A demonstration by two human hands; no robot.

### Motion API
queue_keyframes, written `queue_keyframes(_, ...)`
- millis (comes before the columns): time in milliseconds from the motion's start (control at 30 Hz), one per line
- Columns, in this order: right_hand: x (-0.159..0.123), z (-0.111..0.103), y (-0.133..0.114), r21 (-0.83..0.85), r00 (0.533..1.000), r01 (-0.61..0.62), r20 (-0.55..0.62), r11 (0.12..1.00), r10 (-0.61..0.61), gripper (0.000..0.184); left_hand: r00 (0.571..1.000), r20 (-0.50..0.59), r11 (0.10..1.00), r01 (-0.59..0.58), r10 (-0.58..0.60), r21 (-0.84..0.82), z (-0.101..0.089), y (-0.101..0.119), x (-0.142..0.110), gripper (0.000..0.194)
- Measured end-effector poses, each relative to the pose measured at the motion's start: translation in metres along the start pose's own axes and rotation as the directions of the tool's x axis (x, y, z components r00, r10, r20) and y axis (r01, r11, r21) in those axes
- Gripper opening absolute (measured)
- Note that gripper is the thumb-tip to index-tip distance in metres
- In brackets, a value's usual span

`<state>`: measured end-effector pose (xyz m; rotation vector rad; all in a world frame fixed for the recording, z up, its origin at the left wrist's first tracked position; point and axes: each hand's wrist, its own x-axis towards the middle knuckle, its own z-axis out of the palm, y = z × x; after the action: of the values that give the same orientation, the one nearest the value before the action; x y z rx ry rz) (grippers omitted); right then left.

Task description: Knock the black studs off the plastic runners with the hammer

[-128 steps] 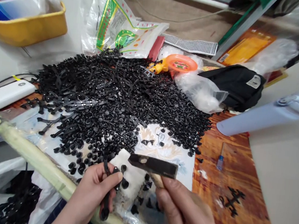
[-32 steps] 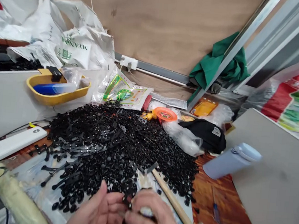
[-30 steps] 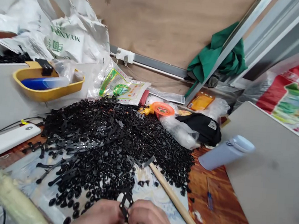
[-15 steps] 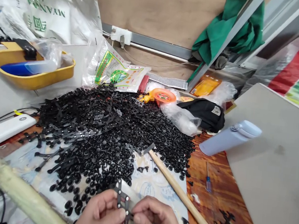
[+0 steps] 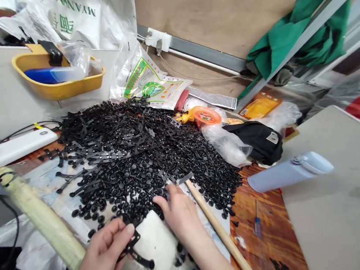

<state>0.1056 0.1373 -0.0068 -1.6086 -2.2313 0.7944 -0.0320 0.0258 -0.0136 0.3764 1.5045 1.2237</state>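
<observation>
My left hand (image 5: 105, 249), low in the view, pinches a black linked strip (image 5: 141, 259) with studs, thumb on top; one rounded arm sticks out to the right. My right hand (image 5: 179, 211) reaches forward to the near edge of a big heap of black button-like studs and flat strips (image 5: 140, 148). Its thumb is spread from the fingers, whose tips are partly hidden; I see nothing held there. Just beyond the fingertips lies the head of a wooden-handled hammer (image 5: 218, 228). A whitish block (image 5: 154, 245) is between my hands.
A pale pole (image 5: 35, 218) crosses the lower left. A white power bank (image 5: 19, 147) lies left of the heap. To the right are a small screwdriver (image 5: 257, 223), a light blue bottle (image 5: 291, 171) and a black pouch (image 5: 256, 140). A yellow tray (image 5: 57, 91) hangs at upper left.
My right hand has left the black linked strip and moved forward to the heap. The left hand keeps the strip, now turned. The view has shifted, with surroundings appearing further right.
</observation>
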Motion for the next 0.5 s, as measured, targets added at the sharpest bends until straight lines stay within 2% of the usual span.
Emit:
queue_keyframes(67, 0.021, 0.011, -0.015, -0.084, 1.0, 0.018, 0.0, 0.996, -0.018, 0.042, 1.0, -0.009, 1.0, 0.02, -0.02, -0.015, 0.002, 0.001, -0.005, 0.063)
queue_keyframes(100, 0.029, 0.017, -0.022, -0.105, 0.999, 0.038, 0.005, 0.994, -0.038, 0.044, 0.999, -0.021, 0.999, 0.026, -0.026, -0.024, 0.002, 0.001, -0.007, 0.063)
queue_keyframes(167, 0.044, 0.027, -0.031, -0.108, 0.995, 0.095, 0.026, 0.99, -0.093, 0.034, 0.998, -0.05, 0.999, 0.027, -0.028, -0.019, 0.001, 0.001, -0.009, 0.062)
queue_keyframes(233, 0.052, 0.029, -0.029, -0.069, 0.986, 0.163, 0.057, 0.984, -0.159, 0.018, 0.998, -0.058, 1.0, 0.027, -0.027, 0.012, -0.002, -0.001, -0.01, 0.06)
queue_keyframes(333, 0.051, 0.016, -0.014, 0.038, 0.961, 0.254, 0.1, 0.966, -0.256, 0.009, 0.997, -0.055, 0.996, 0.064, -0.061, 0.058, -0.008, -0.007, -0.006, 0.059)
queue_keyframes(500, 0.015, -0.014, 0.005, 0.243, 0.879, 0.376, 0.212, 0.894, -0.427, 0.02, 0.996, 0.049, 0.987, 0.065, -0.072, 0.145, -0.009, -0.02, 0.0, 0.052)
